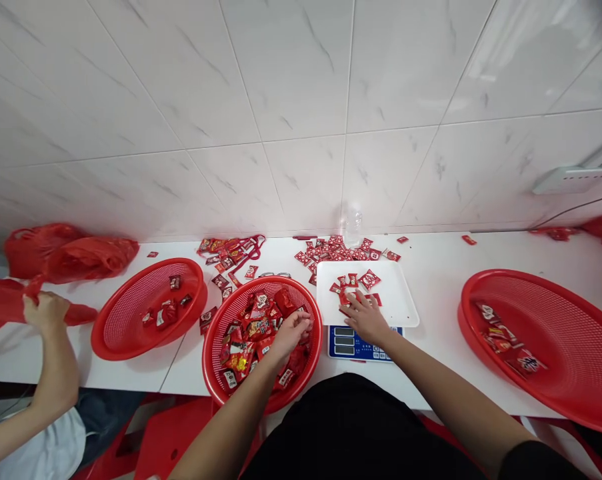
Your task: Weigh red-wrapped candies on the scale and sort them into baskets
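My left hand (289, 331) reaches into the middle red basket (211, 353), fingers curled among the red-wrapped candies (253, 330); what it pinches is not clear. My right hand (365, 316) lies on the white tray (403, 303) of a scale, fingers spread over a few small red candies (357, 283). The blue display panel (353, 343) of the scale shows just under my right wrist.
A second red basket (131, 333) with a few candies sits to the left, a large one (571, 320) to the right. Loose candies (331, 250) lie along the wall. Another person's hand (45, 312) grips a red plastic bag (1, 303) at far left. A power strip (571, 180) hangs on the wall.
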Motion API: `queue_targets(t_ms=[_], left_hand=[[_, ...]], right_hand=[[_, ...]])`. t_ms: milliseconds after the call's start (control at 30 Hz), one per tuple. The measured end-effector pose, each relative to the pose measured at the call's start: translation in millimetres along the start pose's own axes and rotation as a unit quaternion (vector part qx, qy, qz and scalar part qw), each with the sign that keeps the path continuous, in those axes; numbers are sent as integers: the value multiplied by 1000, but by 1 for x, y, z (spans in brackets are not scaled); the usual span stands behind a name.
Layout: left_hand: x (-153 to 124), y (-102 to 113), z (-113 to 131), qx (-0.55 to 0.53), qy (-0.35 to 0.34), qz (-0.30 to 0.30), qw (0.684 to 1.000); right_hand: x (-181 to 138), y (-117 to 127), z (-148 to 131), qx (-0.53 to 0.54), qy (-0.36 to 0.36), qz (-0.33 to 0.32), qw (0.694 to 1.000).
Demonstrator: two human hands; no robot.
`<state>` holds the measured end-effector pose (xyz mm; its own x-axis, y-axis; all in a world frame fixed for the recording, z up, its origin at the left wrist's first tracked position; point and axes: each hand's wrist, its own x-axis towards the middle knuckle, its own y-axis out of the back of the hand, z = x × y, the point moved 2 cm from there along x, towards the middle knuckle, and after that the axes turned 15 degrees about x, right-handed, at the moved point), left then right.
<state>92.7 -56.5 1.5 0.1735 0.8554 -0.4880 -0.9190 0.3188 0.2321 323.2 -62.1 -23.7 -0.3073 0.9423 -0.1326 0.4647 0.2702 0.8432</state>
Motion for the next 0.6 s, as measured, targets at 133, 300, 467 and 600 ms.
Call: queue_targets(t_ms=[133, 300, 467, 600], left_hand=[[-1, 6, -14, 25, 14, 14, 999], [0, 8, -27, 48, 15, 2, 999], [-2, 9, -25, 39, 9, -6, 999], [-5, 11, -27, 37, 22, -10, 999]], right_hand=[[1, 12, 26, 21, -30, 51, 998], [24, 30, 59, 66, -179, 102, 976], [31, 26, 61, 68, -162, 71, 982], [35, 19, 39, 53, -140, 77, 986]])
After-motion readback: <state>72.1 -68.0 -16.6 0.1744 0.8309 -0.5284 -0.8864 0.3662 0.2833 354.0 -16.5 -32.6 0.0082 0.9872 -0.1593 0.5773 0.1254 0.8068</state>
